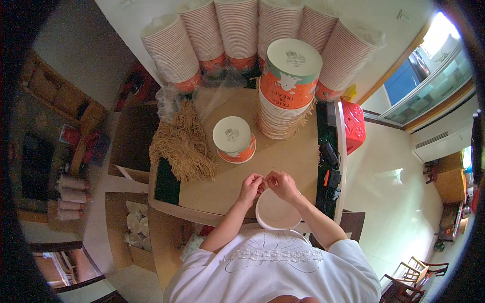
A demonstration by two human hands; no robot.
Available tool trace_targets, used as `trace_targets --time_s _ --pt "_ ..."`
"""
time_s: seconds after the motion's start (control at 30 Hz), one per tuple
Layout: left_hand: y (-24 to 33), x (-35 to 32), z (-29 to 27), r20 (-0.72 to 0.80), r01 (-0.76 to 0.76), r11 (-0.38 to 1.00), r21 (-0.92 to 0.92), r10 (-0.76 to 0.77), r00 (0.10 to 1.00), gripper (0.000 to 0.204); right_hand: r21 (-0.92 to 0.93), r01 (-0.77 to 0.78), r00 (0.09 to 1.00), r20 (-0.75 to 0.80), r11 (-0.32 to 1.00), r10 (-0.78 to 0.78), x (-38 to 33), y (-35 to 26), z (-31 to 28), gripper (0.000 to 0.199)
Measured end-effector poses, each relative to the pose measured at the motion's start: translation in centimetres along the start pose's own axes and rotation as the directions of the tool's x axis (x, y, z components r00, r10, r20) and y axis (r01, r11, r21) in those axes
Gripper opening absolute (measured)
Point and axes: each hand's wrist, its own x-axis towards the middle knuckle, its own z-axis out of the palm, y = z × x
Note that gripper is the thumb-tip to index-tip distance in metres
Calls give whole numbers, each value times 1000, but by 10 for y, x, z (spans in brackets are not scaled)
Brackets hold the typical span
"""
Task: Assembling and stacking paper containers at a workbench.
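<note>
My left hand [251,187] and my right hand [283,185] meet at the far rim of a white paper bucket [277,211] that lies against my body, its opening towards me. Both hands pinch something small and thin at the rim; I cannot tell what it is. Just beyond the hands an orange paper bucket [233,139] stands upside down on the cardboard-covered table [283,156]. A tall stack of orange buckets [288,86] rises to the right of it. A heap of tan cords [184,144] lies to the left.
Several long stacks of paper buckets [204,38] lean against the wall behind the table. An open cardboard box [132,230] with white lids stands on the floor at my left. A red plastic stool [353,123] and black cables [331,166] are at the right.
</note>
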Motion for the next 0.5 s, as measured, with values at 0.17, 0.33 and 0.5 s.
trace_targets --time_s 0.17,0.33,0.5 --pt "-1 0 -2 4 14 1000 -11 -14 1000 6 -3 8 1000 -15 1000 -8 -1 2 1 11" --pt "1 -2 0 -2 12 999 -39 -12 1000 8 -41 56 998 -18 998 -57 0 4 3 11" --pt "3 -2 0 -3 2 1000 -10 -2 1000 8 -22 53 998 -31 998 -54 1 0 2 12"
